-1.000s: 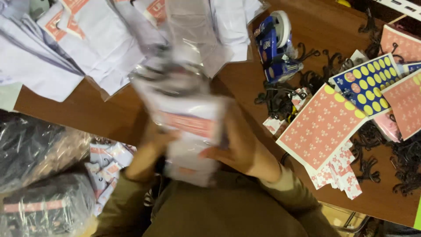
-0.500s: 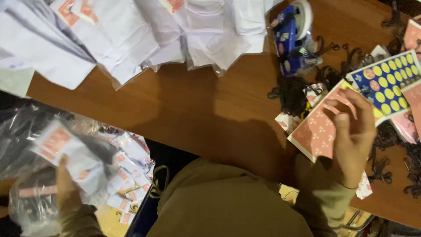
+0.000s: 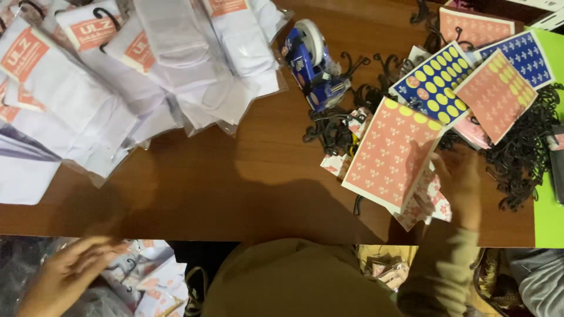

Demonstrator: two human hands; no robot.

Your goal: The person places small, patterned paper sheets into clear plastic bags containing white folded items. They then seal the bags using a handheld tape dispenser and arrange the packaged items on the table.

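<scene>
My right hand [image 3: 461, 186] rests on the wooden table [image 3: 247, 176], fingers on a stack of small flower-printed cards [image 3: 426, 206] beside a pink sticker sheet [image 3: 390, 154]. Whether it grips a card I cannot tell. My left hand [image 3: 67, 276] hangs below the table's near edge, fingers spread and empty, above bagged packets [image 3: 155, 276] with orange labels. White sock packs [image 3: 117, 82] in clear bags lie piled at the table's far left.
A blue tape dispenser [image 3: 310, 61] stands at the back centre. Blue and pink sticker sheets [image 3: 464, 82] lie amid black plastic hooks [image 3: 523, 158] on the right. A green surface [image 3: 549, 211] borders the right edge. Clear plastic bags [image 3: 17, 264] sit low at the left.
My left hand has let go of the white labelled packet and now hangs open below the table. My right hand has moved from the pink sheet down to the small cards.
</scene>
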